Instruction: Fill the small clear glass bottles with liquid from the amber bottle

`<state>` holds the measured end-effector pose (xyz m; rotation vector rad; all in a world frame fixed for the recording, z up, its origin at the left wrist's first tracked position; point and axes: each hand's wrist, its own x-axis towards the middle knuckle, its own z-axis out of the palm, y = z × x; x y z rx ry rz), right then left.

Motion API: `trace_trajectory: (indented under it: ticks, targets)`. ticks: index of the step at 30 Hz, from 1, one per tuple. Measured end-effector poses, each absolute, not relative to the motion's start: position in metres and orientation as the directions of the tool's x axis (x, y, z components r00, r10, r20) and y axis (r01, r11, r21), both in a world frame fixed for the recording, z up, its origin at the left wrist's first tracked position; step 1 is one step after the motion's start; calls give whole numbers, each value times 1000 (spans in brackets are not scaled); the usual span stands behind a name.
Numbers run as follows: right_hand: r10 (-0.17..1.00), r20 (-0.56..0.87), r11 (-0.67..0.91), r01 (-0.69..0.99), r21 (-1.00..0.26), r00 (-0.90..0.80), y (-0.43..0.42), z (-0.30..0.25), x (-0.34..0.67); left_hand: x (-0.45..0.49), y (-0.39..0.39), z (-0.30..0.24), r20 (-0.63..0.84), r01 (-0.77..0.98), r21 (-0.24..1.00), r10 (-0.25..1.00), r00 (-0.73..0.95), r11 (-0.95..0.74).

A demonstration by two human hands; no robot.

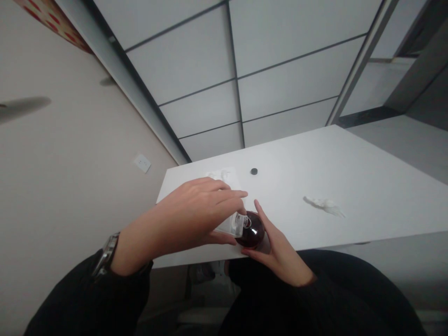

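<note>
Two hands are in view, both the person's own, both at the near edge of one white table (pixel 367 186).

Left hand (pixel 196 212): it is closed on one white packet (pixel 233 225), with the thumb under it and the fingers over it. The packet's end meets the top of the bottle. One wristwatch (pixel 107 252) sits on this wrist, above a black sleeve.

Right hand (pixel 280 252): it is wrapped around one small round bottle (pixel 252 231) with dark red contents. The forefinger runs up the bottle's right side and the thumb presses in from below, so the grip is clamped on the bottle. I cannot tell whether the bottle rests on the table or is held just clear of it.

Location of the bottle: near edge of the table, between the two hands, touching both the packet and the right palm.

Other items on the table, counted:
- One small black cap (pixel 254 171) lies well behind the bottle and apart from it.
- One crumpled white tissue (pixel 325 204) lies to the right, well clear of the hands.
- One flat white sheet (pixel 224 177) with something crumpled on it lies just behind the left hand, partly hidden by the fingers.

On the wall to the left there is one white socket plate (pixel 142 163).
</note>
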<state>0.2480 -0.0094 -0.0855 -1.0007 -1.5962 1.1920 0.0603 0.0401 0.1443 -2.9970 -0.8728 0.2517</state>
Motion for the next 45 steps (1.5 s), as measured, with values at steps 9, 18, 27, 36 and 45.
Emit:
trace_trajectory:
  ticks: [9, 18, 27, 36, 45]
  targets:
    - [943, 175, 209, 93, -974, -282, -10, -85, 247, 63, 41, 144, -134, 511, -62, 515, 847, -857]
    - [941, 195, 229, 100, -968, -277, -9, -85, 246, 66, 42, 145, -97, 454, -35, 455, 885, -890]
    - [942, 203, 239, 108, -965, -267, -9, -86, 245, 71, 44, 145, -75, 406, -43, 409, 910, -913]
    - [939, 212, 245, 91, -965, -272, -9, -85, 244, 74, 44, 147, -66, 405, -25, 405, 912, -914]
    - [937, 224, 257, 94, -962, -267, -8, -91, 245, 79, 44, 143, -66, 425, -3, 424, 903, -905]
